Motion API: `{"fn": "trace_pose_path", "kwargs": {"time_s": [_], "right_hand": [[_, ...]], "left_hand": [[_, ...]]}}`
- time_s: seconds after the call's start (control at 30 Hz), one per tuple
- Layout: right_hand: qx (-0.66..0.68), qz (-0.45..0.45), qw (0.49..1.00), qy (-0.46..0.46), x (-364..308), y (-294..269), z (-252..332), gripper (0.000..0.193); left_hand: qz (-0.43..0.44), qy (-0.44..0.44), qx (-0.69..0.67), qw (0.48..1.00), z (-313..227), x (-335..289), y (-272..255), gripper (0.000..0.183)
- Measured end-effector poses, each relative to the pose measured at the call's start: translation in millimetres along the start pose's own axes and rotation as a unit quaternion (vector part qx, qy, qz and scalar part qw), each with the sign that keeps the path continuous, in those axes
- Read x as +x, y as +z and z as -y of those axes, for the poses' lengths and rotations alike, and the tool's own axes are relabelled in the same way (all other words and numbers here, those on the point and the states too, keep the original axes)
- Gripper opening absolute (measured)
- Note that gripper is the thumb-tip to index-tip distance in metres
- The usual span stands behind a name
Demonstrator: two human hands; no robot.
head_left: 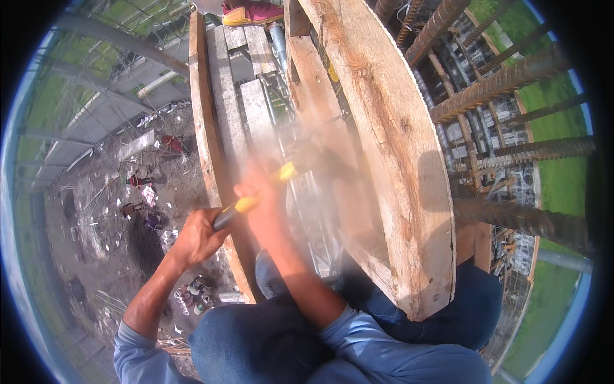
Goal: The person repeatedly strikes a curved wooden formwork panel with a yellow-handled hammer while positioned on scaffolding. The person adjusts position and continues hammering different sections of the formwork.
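A long-handled hammer [245,204] with a yellow and black handle slants across in front of me. My left hand [197,235] is closed round the dark butt of the handle. Farther up, my right hand [258,192] grips it too, smeared by motion. The dark head end is a blur beside the inner face of a thick, rough timber board [403,153]. This board stands on edge and curves in the picture up from my knees. Behind the blur runs another wooden piece [316,77].
A narrow timber [203,115] edges the left side, beside grey planks [225,96]. Thick ribbed steel bars [502,93] jut out at the right. Far down on the left lies littered ground [109,224]. Another person's red and yellow shoe [252,14] shows at the top.
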State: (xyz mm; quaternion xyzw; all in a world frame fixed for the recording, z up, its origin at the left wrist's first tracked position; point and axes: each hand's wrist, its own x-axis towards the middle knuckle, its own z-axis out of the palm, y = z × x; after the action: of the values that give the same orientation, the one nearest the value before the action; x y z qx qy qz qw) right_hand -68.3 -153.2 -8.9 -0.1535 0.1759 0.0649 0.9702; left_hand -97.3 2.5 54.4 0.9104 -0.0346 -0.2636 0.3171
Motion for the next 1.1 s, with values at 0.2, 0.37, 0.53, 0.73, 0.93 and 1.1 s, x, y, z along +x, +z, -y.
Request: {"fn": "trace_pose_path", "kwargs": {"time_s": [0.2, 0.37, 0.53, 0.73, 0.93, 1.1], "right_hand": [[0.079, 0.172, 0.981, 0.046, 26, -33, 34, 0.111], [0.124, 0.261, 0.957, -0.024, 55, -15, 26, 0.078], [0.197, 0.2, 0.956, -0.084, 51, 22, 13, 0.016], [0.121, 0.09, 0.984, -0.094, 52, 30, 10, 0.023], [0.029, 0.163, 0.985, -0.052, 46, -41, -18, 0.064], [0.064, 0.083, 0.994, -0.021, 35, -86, 7, 0.096]], "left_hand": [[0.471, -0.268, -0.557, 0.629, 5, 1, -32, 0.05], [0.504, -0.249, -0.539, 0.627, 4, 12, -42, 0.043], [0.067, -0.012, 0.076, 0.995, -29, -2, -55, 0.042], [-0.134, 0.001, 0.348, 0.928, -44, -6, -10, 0.05], [-0.043, 0.175, 0.193, 0.964, -21, 7, -30, 0.038], [0.344, -0.233, -0.244, 0.876, -36, 26, -67, 0.051]]}}
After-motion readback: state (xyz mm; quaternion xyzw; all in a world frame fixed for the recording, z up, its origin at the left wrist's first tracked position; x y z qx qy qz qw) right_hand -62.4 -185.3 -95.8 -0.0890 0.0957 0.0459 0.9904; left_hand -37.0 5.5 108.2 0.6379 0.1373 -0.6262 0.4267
